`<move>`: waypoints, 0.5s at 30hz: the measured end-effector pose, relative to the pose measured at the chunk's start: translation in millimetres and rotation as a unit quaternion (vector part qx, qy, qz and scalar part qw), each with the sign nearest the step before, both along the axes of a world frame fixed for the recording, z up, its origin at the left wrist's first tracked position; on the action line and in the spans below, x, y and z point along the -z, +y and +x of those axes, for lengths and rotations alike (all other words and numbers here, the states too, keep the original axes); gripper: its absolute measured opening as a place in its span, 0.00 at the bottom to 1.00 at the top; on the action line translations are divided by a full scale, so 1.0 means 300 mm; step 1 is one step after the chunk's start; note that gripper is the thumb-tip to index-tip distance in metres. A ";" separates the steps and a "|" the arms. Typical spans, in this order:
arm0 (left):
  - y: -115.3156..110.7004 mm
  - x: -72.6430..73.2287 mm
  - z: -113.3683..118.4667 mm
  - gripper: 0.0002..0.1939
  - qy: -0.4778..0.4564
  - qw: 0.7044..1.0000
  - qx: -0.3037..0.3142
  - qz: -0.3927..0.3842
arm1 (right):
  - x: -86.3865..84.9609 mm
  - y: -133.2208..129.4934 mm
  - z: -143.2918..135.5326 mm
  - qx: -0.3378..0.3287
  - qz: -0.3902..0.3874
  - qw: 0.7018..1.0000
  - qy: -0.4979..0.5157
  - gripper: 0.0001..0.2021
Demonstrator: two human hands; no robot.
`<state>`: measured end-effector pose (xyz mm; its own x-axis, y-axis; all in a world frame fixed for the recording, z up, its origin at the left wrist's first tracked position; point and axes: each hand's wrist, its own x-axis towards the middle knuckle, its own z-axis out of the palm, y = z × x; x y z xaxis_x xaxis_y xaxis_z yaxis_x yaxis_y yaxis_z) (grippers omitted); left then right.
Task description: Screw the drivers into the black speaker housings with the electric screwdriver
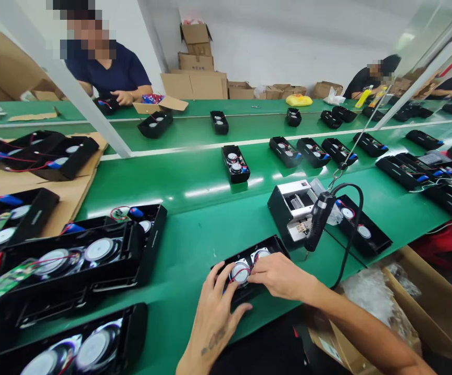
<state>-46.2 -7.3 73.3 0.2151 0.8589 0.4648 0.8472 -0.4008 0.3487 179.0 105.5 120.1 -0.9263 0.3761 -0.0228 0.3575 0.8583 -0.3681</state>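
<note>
A black speaker case [280, 249] lies on the green bench in front of me, its inside facing up. Two round speakers show in it, the nearer one [240, 272] with a red wire across its top. My left hand [218, 307] rests over the left end of the case, fingers spread and thumb apart near the front side. My right hand [283, 275] is closed in a pinch between the two speakers; what its fingertips hold is hidden. Just beyond the case, an electric screwdriver [319, 221] hangs from a cable beside a small screw feeder [294, 208].
Several open speaker cases [81, 260] crowd the left. Another case [362, 226] lies right of the feeder. A conveyor belt [187, 169] carries more cases. Cardboard boxes with plastic bags [374, 291] stand below the right edge. A co-worker [109, 73] sits across the line.
</note>
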 end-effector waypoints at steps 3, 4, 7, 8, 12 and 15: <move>0.004 0.019 0.006 0.13 0.024 1.000 0.002 -0.017 | -0.008 -0.016 -0.024 -0.030 0.008 0.999 -0.044 0.13; 0.006 0.023 0.008 0.11 0.022 1.000 0.005 -0.022 | -0.007 -0.015 -0.026 -0.038 0.005 0.998 -0.048 0.13; 0.010 0.024 0.014 0.09 0.017 1.000 0.012 -0.024 | 0.005 -0.004 -0.016 -0.046 -0.020 0.998 -0.032 0.15; 0.011 0.023 0.015 0.08 0.019 0.999 0.013 -0.022 | 0.011 -0.003 -0.010 -0.045 -0.030 0.998 -0.022 0.16; 0.015 0.016 0.021 0.08 0.015 0.999 0.024 -0.028 | 0.022 -0.017 0.008 -0.043 -0.067 0.997 -0.001 0.16; 0.025 0.014 0.023 0.09 0.008 0.998 0.041 -0.043 | 0.021 -0.032 0.008 -0.010 -0.065 0.998 -0.002 0.10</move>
